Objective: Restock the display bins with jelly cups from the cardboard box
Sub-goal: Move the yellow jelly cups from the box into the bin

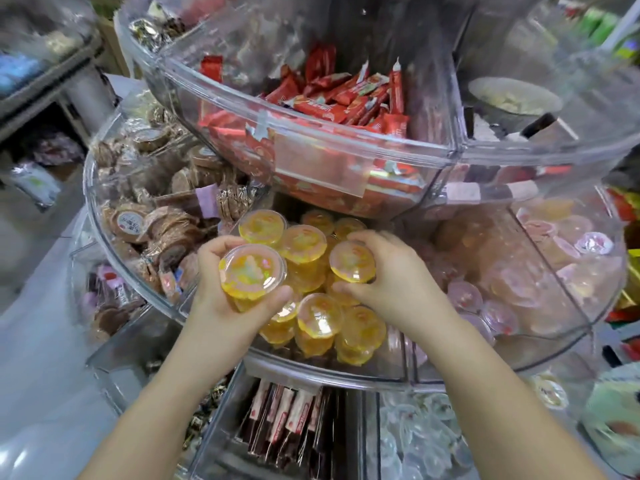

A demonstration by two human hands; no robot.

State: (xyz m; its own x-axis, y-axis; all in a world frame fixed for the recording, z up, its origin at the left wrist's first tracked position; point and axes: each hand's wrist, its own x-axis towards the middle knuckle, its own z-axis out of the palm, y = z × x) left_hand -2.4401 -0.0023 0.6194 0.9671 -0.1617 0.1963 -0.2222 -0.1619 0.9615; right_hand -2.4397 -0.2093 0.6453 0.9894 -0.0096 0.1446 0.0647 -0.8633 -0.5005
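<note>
Both hands are working over the middle tier of a clear display bin (311, 370). The left hand (221, 289) is gripping a yellow jelly cup (252, 273) from below, fingers curled round its sides. Just to its right, the right hand (384, 275) is clasping a second jelly cup (352, 261) from above. More yellow cups (322, 323) are lying heaped beneath and between both hands. Red snack packets (346, 102) are filling the tier beyond the hands.

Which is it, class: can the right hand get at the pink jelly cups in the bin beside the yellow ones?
Probably not yet: the right hand grips a yellow jelly cup, and a clear divider separates the pink jelly cups, though their bin is open-topped.
</note>
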